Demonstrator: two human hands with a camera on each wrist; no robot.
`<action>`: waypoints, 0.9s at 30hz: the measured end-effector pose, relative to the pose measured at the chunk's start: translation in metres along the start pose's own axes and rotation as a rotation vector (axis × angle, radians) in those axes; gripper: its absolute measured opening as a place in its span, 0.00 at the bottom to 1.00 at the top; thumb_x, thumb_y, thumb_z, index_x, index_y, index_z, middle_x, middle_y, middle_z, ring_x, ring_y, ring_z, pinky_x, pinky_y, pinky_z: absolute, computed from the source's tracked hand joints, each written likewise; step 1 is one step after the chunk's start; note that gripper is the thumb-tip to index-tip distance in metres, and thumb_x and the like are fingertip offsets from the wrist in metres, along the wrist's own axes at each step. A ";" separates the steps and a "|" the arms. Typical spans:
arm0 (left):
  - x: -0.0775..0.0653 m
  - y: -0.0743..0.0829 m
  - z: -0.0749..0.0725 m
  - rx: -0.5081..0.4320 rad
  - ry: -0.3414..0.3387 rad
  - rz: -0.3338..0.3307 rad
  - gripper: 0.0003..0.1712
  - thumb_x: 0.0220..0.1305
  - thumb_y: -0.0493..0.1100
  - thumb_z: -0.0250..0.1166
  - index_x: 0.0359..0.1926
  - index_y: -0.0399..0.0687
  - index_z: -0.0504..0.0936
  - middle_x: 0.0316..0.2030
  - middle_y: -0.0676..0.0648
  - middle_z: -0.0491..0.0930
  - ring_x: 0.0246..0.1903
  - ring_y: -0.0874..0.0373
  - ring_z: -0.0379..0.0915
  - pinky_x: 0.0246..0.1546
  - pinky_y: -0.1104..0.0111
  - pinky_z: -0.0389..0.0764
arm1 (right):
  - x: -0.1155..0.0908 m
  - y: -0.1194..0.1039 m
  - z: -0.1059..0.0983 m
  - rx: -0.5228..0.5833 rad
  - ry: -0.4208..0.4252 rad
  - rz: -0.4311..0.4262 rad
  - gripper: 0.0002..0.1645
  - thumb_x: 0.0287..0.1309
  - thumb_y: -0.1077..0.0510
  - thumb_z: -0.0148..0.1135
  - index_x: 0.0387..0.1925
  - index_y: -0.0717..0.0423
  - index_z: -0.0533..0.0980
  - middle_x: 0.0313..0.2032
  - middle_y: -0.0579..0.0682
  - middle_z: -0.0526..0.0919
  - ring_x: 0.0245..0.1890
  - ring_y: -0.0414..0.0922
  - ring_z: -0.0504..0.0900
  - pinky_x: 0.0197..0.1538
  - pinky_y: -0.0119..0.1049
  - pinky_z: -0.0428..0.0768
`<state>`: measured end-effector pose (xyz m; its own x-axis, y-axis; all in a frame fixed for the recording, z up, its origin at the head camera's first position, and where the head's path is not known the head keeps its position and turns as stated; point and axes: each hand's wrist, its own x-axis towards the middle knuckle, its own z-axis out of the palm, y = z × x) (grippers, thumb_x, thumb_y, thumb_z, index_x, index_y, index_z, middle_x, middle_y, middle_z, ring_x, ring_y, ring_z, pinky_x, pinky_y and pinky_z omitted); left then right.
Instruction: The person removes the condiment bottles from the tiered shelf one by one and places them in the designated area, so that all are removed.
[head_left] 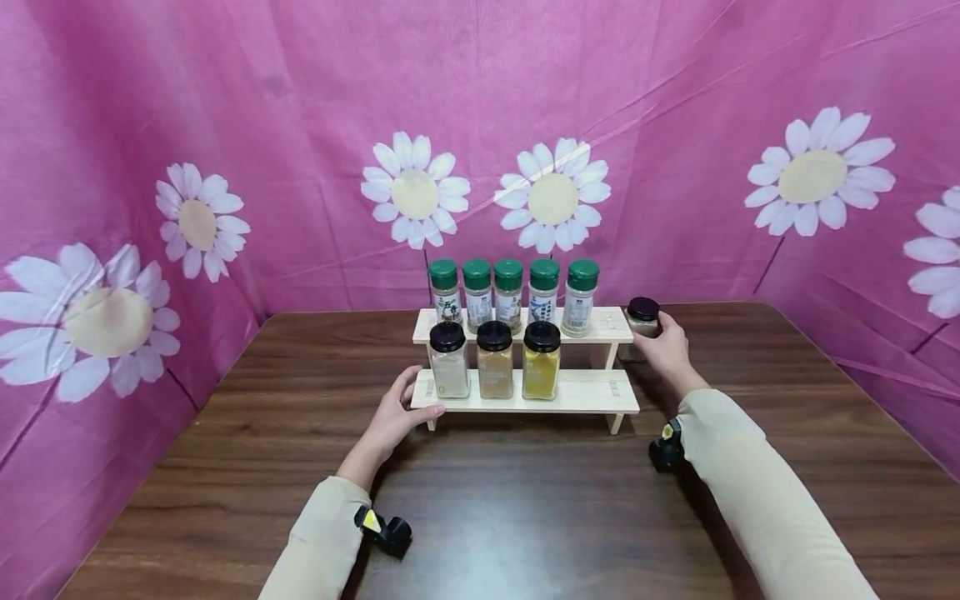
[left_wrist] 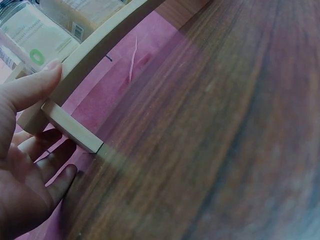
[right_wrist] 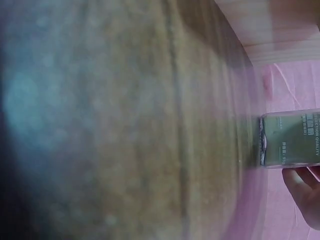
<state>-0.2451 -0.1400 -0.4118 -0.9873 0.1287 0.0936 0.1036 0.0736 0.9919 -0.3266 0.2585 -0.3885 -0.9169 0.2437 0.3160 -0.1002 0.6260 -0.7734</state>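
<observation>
My left hand [head_left: 392,418] grips the left end of a pale two-step wooden rack [head_left: 592,392]. In the left wrist view its thumb lies over the front edge of the lower board [left_wrist: 95,47], with the other fingers around the end near the leg [left_wrist: 75,129]. Just past the rack's right end, my right hand [head_left: 667,348] holds a square glass spice jar [head_left: 642,315] with a black lid. The right wrist view shows that jar [right_wrist: 290,140] sideways, greyish-green contents behind printed lettering, fingers [right_wrist: 299,192] along one side.
On the lower step stand three black-lidded jars, white [head_left: 450,373], tan [head_left: 495,371] and yellow [head_left: 541,371], toward the left. Several green-capped shakers [head_left: 579,304] line the upper step. Behind the brown wooden table [head_left: 510,508] hangs a pink flowered cloth [head_left: 480,83].
</observation>
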 end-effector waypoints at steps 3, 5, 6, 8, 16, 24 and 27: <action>0.000 0.000 0.000 0.005 -0.002 0.003 0.43 0.44 0.30 0.65 0.60 0.38 0.54 0.50 0.36 0.68 0.37 0.59 0.71 0.37 0.71 0.69 | 0.003 -0.001 0.000 0.012 -0.012 0.017 0.34 0.46 0.54 0.60 0.53 0.68 0.63 0.44 0.67 0.71 0.44 0.61 0.67 0.47 0.49 0.62; 0.000 0.000 0.000 0.010 -0.007 0.002 0.43 0.45 0.30 0.66 0.60 0.37 0.53 0.50 0.35 0.68 0.37 0.59 0.71 0.37 0.71 0.69 | 0.004 -0.001 0.001 0.006 -0.020 0.028 0.35 0.47 0.52 0.60 0.54 0.68 0.62 0.45 0.67 0.70 0.45 0.61 0.67 0.48 0.49 0.62; -0.001 -0.001 0.000 0.012 -0.006 0.001 0.43 0.45 0.31 0.66 0.60 0.37 0.53 0.50 0.35 0.68 0.37 0.59 0.71 0.37 0.72 0.69 | 0.004 -0.002 0.001 0.004 -0.026 0.032 0.36 0.47 0.52 0.59 0.54 0.68 0.61 0.46 0.67 0.70 0.45 0.61 0.66 0.48 0.49 0.62; -0.001 -0.001 -0.001 0.010 -0.003 0.002 0.43 0.44 0.30 0.65 0.60 0.36 0.53 0.50 0.35 0.68 0.37 0.59 0.71 0.37 0.71 0.69 | 0.005 -0.001 0.002 -0.002 -0.035 0.040 0.36 0.48 0.51 0.59 0.55 0.68 0.61 0.47 0.67 0.70 0.46 0.61 0.66 0.48 0.50 0.62; -0.001 -0.002 0.003 0.002 -0.018 0.007 0.44 0.45 0.31 0.65 0.62 0.37 0.51 0.51 0.35 0.67 0.39 0.57 0.70 0.39 0.70 0.68 | 0.004 -0.001 -0.003 -0.003 -0.057 0.044 0.36 0.50 0.50 0.56 0.55 0.68 0.59 0.47 0.68 0.68 0.46 0.61 0.66 0.47 0.50 0.62; -0.001 -0.003 0.003 0.001 -0.010 0.008 0.44 0.45 0.31 0.65 0.62 0.37 0.51 0.51 0.35 0.67 0.39 0.57 0.70 0.39 0.71 0.68 | 0.000 -0.002 -0.015 0.028 -0.153 0.003 0.43 0.49 0.56 0.56 0.60 0.70 0.47 0.51 0.72 0.61 0.49 0.63 0.62 0.50 0.51 0.61; -0.002 -0.002 0.001 0.003 -0.003 0.005 0.44 0.45 0.31 0.65 0.62 0.38 0.52 0.51 0.35 0.68 0.39 0.57 0.71 0.39 0.70 0.69 | -0.003 -0.005 -0.024 0.036 -0.193 0.009 0.49 0.49 0.54 0.58 0.61 0.70 0.40 0.53 0.74 0.57 0.51 0.64 0.59 0.50 0.53 0.60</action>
<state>-0.2429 -0.1390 -0.4144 -0.9863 0.1325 0.0985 0.1091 0.0755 0.9912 -0.3141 0.2719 -0.3726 -0.9746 0.1006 0.2003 -0.1019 0.5969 -0.7958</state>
